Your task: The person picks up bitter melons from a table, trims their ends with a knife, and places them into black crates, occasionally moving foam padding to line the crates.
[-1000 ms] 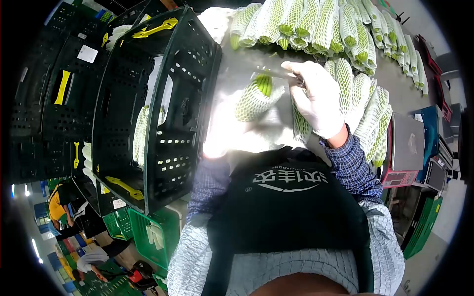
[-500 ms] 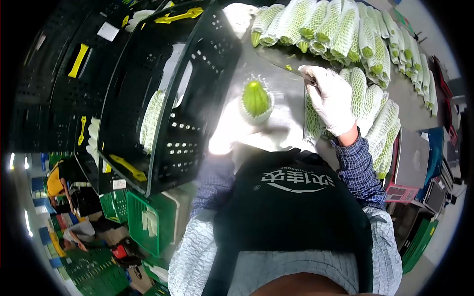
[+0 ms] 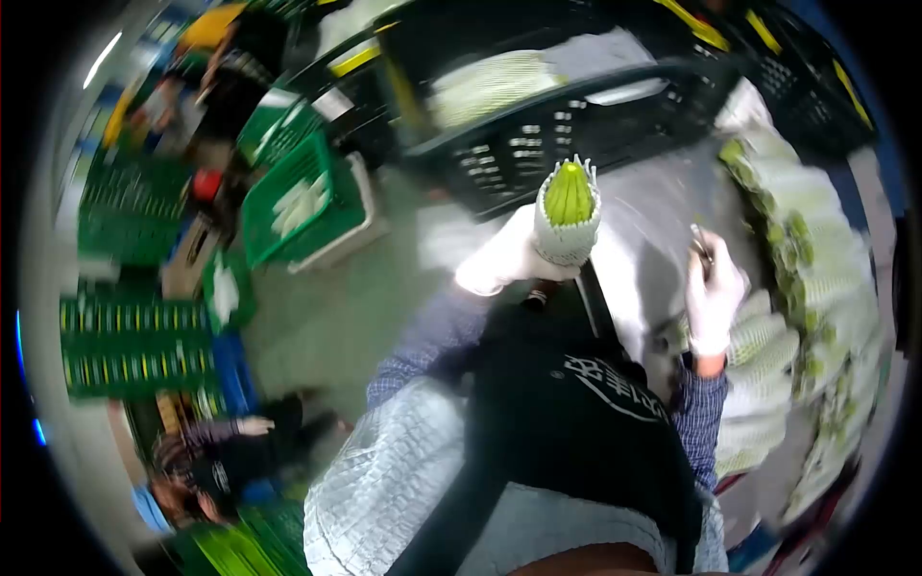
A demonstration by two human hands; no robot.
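My left hand [image 3: 509,254], in a white glove, is wrapped round a green ribbed vegetable [image 3: 570,197] in a white foam net, its green end facing up. To the right, over the metal table [image 3: 653,206], my gloved right hand [image 3: 715,288] is closed on a thin knife-like tool [image 3: 700,242], mostly hidden by the fingers. Beside that hand lie netted vegetables [image 3: 764,360], and a long row of more netted vegetables [image 3: 816,259] runs down the table's right side.
A black crate [image 3: 499,158] with a netted vegetable and white sheets inside stands beyond my left hand. Green baskets [image 3: 327,202] are on the floor at the left. Several people are in the left background, one person [image 3: 226,461] at the lower left.
The view has turned left, showing more floor and baskets. My left hand has moved off the table's middle with the netted vegetable. My right hand still holds the tool, now farther from the row.
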